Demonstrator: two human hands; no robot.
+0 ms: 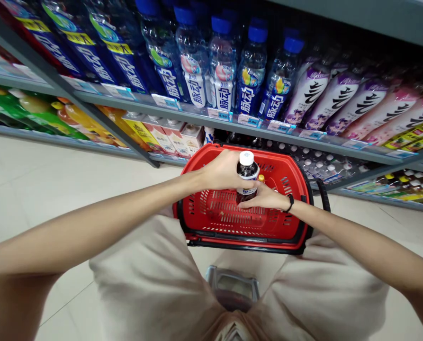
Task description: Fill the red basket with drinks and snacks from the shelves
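Note:
A small dark drink bottle [247, 171] with a white cap and a pale label stands upright between my hands, above the red shopping basket [211, 215]. My left hand [225, 169] is closed around its upper left side. Lower down, my right hand [264, 196] grips it from the right, with a black band on the wrist. Behind the right hand a yellow-orange cap [261, 178] shows inside the basket; the rest of that item is mostly hidden. The basket rests at my knees, its black handle [323, 194] out to the right.
Ahead, a grey shelf [197, 110] holds blue-capped drink bottles [223, 66] and purple-and-white bottles [309, 94]. Cartons [172, 135] and white-capped dark bottles [325, 163] fill the lower level. Pale floor tiles [22, 180] lie around me. A grey-framed object [232, 282] is between my legs.

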